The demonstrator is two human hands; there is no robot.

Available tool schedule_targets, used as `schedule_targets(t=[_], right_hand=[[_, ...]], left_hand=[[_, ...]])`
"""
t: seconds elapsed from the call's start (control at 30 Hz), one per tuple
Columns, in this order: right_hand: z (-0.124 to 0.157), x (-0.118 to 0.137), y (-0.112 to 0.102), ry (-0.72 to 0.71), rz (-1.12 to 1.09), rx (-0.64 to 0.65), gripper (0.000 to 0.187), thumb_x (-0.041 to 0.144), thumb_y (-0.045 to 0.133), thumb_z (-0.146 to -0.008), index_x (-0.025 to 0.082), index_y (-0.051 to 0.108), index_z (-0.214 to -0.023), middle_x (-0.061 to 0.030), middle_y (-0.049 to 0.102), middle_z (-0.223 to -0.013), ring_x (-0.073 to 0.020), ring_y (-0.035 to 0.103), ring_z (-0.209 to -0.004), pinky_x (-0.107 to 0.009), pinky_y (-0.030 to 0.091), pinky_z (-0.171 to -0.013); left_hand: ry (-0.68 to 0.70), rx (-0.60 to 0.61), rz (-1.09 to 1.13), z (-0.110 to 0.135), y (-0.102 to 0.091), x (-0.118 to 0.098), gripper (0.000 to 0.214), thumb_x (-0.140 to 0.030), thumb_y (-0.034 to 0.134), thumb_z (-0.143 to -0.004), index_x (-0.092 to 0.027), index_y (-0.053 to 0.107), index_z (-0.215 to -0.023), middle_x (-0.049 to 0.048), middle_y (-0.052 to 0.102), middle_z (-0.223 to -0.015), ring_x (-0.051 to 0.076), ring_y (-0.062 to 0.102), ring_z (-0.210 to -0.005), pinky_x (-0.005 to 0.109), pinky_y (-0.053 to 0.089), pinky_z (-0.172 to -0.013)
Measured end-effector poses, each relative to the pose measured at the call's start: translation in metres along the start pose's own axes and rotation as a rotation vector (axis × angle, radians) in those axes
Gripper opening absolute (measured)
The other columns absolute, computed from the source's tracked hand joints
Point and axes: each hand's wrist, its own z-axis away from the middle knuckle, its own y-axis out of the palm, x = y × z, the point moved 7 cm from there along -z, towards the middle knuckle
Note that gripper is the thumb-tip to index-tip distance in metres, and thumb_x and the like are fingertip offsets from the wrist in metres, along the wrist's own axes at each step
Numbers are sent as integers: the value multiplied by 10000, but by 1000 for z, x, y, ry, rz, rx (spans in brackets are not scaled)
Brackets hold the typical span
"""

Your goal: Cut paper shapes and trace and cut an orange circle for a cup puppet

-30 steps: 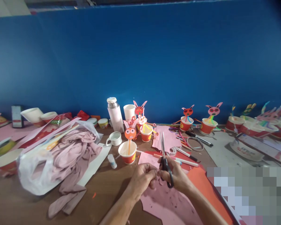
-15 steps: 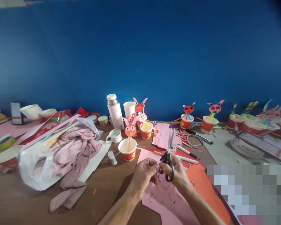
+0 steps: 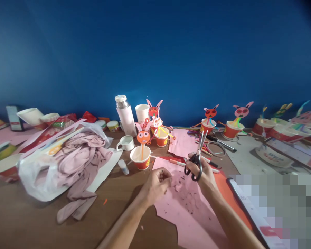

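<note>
Right hand (image 3: pixel 205 176) and scissors (image 3: pixel 197 158) have swung right, off left hand (image 3: pixel 157 184) | head view: right hand grips scissors, slightly parted; left hand half-curled, contents unclear; pink sheet (image 3: pixel 202 223) beneath, toward table's (image 3: pixel 77 238) near edge | apparently between snips; another cut calls for rejoining hands

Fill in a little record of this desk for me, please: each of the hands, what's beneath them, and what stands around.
Left hand: fingers curled, above the pink sheet's edge; whether it holds anything is unclear
Right hand: holding black-handled scissors, blades slightly parted and pointing away from the person
Beneath: a pink sheet with small dark specks
Nearest cup: red-and-white paper cup, an orange long-eared face rising from it
Behind that cup: white mug, pale flask
Far left: pinkish cloth on a plastic bag
</note>
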Motion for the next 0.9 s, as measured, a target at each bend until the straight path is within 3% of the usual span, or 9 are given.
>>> schedule_targets(t=[0.07,0.17,0.27,0.5,0.67,0.9], right_hand=[[-3,-3,-5,4,1,-19,244,347,620,-735,195,526,-900,48,539,-596,-121,502,-511,-234,380,-467],[-7,-7,-10,6,-12,-29,237,348,616,-751,187,530,-902,46,541,-577,-119,505,-504,-229,374,-459],[-10,-9,-10,4,-36,-33,244,349,619,-747,183,525,-899,51,543,-563,-116,515,-503,-223,383,-463],[-9,-8,-8,17,-73,-40,290,365,656,-693,183,532,-880,64,536,-540,-110,511,-469,-212,389,-429],[-5,-5,-5,31,-88,-24,305,360,671,-657,184,532,-864,73,518,-527,-107,499,-458,-205,383,-412],[-4,-5,-1,36,-104,14,289,353,667,-666,187,520,-852,76,503,-527,-101,476,-462,-207,383,-428]], left_hand=[[26,-16,-166,0,-3,1,23,-198,576,-661,-186,592,-650,-3,559,-570,145,506,-530,256,376,-566],[62,-64,-401,1,-9,0,145,-112,565,-660,-199,655,-733,36,610,-679,212,564,-704,304,368,-707],[90,-77,-571,1,-7,-4,216,-110,513,-724,-191,671,-847,78,626,-819,240,580,-776,328,359,-745],[163,75,-787,5,30,-7,158,-229,515,-779,-203,666,-817,61,603,-853,231,589,-786,303,391,-696],[161,68,-828,3,38,-2,157,-191,493,-760,-186,622,-847,66,583,-850,242,573,-795,321,385,-687],[158,17,-668,2,34,5,124,-117,484,-690,-214,551,-726,1,562,-719,164,526,-649,244,334,-565]])
